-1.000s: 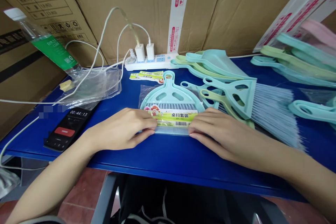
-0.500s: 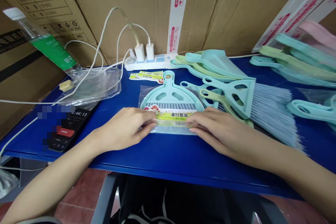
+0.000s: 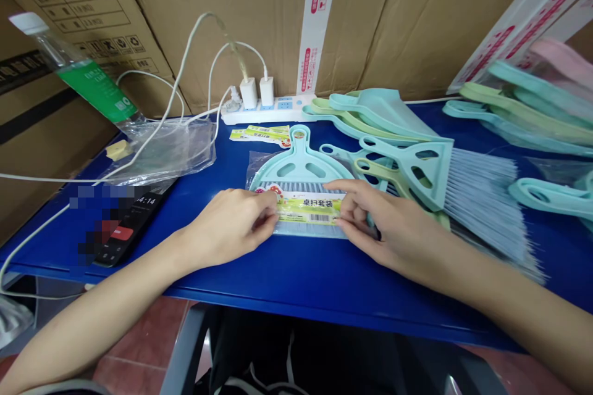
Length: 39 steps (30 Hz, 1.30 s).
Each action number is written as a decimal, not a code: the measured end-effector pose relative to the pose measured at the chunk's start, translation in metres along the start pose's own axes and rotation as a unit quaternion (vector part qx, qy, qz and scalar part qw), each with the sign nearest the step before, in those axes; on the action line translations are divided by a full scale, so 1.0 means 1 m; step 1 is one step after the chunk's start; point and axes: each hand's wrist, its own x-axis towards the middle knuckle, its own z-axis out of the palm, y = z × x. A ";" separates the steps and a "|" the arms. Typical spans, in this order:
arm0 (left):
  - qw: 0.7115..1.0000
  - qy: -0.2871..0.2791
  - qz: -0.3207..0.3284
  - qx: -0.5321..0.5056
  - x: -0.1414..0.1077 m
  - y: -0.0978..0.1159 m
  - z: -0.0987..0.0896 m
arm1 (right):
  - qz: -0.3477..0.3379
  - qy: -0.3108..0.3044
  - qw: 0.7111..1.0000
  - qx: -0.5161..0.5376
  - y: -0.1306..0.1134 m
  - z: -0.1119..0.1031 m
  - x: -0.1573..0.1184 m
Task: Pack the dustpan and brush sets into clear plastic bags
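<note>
In front of me a light-blue dustpan [image 3: 301, 163] lies flat, handle pointing away, with a grey-bristled brush [image 3: 296, 187] in it and clear plastic around it. A yellow-green paper label [image 3: 308, 210] with printed characters and a barcode runs across it. My left hand [image 3: 238, 219] is closed at the label's left end, fingers curled and pinching there; the fingertips are partly hidden. At the right end is my right hand [image 3: 384, 216], its index finger stretched over the label and its thumb apart below; the other fingers are bent.
Loose blue and green dustpans [image 3: 384, 114] and brushes [image 3: 482, 197] lie at right, with bagged ones [image 3: 519, 99] beyond. Spare labels [image 3: 262, 134] sit near a power strip [image 3: 271, 110]. Left are a bottle [image 3: 92, 83], plastic bag [image 3: 171, 151], cables and a phone [image 3: 132, 222].
My right hand has opened at the label's right end; its index finger has lifted and spread from the thumb, uncovering the barcode. My left hand stays at the left end.
</note>
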 end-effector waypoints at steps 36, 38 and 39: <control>0.994 0.061 -0.059 0.065 -0.003 -0.002 -0.007 | -0.018 0.002 0.994 -0.106 -0.004 -0.009 0.007; 0.994 0.064 -0.062 0.063 -0.003 -0.002 -0.006 | -0.013 0.005 0.994 -0.106 -0.004 -0.010 0.008; 0.994 0.065 -0.061 0.061 -0.004 -0.003 -0.006 | -0.008 0.004 0.995 -0.103 -0.003 -0.010 0.008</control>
